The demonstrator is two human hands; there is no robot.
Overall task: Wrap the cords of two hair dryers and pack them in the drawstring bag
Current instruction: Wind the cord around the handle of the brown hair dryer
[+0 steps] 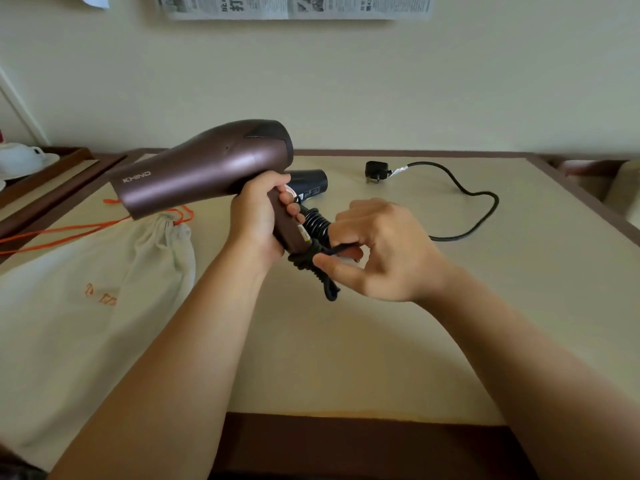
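My left hand [258, 216] grips the handle of a brown hair dryer [204, 169] held above the table, nozzle pointing left. Its black cord [317, 225] is coiled around the handle's lower end. My right hand [377, 249] pinches a loop of that cord just below the handle. Behind my left hand lies a second, dark blue hair dryer [311, 185], mostly hidden. Its cord [485, 209] trails across the table to a black plug [375, 172]. A white drawstring bag [90, 299] with orange strings lies flat at the left.
The table [415, 358] has a beige top with a dark brown rim. A wooden tray [45, 173] with white teaware stands at the far left. A wall with a newspaper [294, 5] pinned to it rises behind the table.
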